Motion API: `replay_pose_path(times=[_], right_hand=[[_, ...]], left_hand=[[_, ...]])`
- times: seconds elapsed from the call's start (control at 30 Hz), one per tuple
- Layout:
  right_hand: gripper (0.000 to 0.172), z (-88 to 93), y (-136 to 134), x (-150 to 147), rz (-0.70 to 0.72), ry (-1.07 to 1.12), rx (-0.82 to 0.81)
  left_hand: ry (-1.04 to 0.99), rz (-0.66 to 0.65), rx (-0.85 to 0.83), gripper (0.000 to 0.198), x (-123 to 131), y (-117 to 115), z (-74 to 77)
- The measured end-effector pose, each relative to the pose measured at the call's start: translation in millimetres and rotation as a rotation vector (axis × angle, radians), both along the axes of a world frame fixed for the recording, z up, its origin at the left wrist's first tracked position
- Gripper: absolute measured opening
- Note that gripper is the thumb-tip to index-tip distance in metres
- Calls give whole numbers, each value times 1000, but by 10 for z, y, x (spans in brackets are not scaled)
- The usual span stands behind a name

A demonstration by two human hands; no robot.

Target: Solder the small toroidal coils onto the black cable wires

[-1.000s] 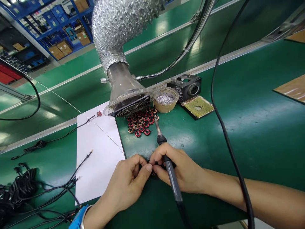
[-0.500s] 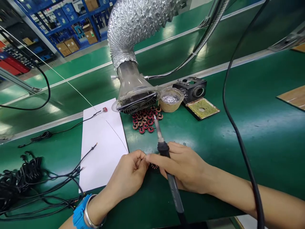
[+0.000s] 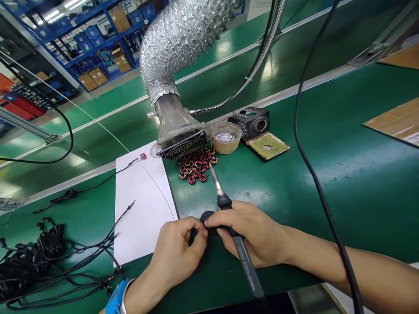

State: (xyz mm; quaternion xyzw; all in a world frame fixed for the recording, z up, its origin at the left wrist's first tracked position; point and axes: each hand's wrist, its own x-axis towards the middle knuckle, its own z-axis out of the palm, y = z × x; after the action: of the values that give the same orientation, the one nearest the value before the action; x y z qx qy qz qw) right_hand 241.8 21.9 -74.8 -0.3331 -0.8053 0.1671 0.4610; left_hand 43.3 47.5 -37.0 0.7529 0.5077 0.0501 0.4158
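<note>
My left hand (image 3: 176, 248) and my right hand (image 3: 248, 233) meet on the green bench mat (image 3: 281, 196), with their fingertips close together. Between them sits a small black ring (image 3: 207, 216), partly hidden by my fingers, and my left fingers pinch at its lower edge. My right hand grips a black soldering iron (image 3: 244, 257) like a pen, its metal tip (image 3: 214, 179) pointing away from me and not touching anything. Just beyond the tip lies a pile of red-and-black wound toroid coils (image 3: 196, 163).
A fume extractor fan (image 3: 181, 144) on a foil duct (image 3: 176, 43) stands behind the coils, beside a cup of solder (image 3: 225, 137) and an iron stand (image 3: 250, 123). Left lie white paper (image 3: 144, 209) and bundled black cables (image 3: 32, 261). A black cable (image 3: 314, 174) crosses the right.
My hands have drawn closer together, and more of the black ring shows above my fingers. The iron tip now points more steeply up the picture, and the whole view has shifted slightly.
</note>
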Motion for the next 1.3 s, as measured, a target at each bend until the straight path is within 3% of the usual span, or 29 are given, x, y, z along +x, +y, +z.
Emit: replay_pose_path(times=[0.33, 0.57, 0.7, 0.8, 0.93, 1.03, 1.1, 1.2, 1.3], right_hand=[[25, -49, 22, 25, -7, -136, 33], [25, -19, 42, 69, -122, 57, -57], [24, -51, 117, 33, -83, 66, -124], [22, -57, 159, -11, -52, 71, -73], [17, 38, 145, -40, -52, -120, -11], [19, 149, 104, -47, -53, -352, 21], [23, 193, 86, -44, -78, -438, 68], [24, 185, 87, -7, -84, -447, 94], [31, 119, 111, 62, -77, -262, 37]], left_hand=[[-14, -123, 206, 19, 7, 12, 11], [-66, -212, 291, 18, 39, -1, -41], [-14, -210, 332, 14, -26, 10, -5], [25, -188, 416, 11, -67, 9, 29], [-22, -247, 601, 16, -76, -24, -10], [-3, -294, 768, 4, -60, -38, -90], [23, -326, 848, 11, -53, -30, -136], [40, -380, 893, 18, -57, 2, -168], [64, -395, 897, 16, -74, 35, -159]])
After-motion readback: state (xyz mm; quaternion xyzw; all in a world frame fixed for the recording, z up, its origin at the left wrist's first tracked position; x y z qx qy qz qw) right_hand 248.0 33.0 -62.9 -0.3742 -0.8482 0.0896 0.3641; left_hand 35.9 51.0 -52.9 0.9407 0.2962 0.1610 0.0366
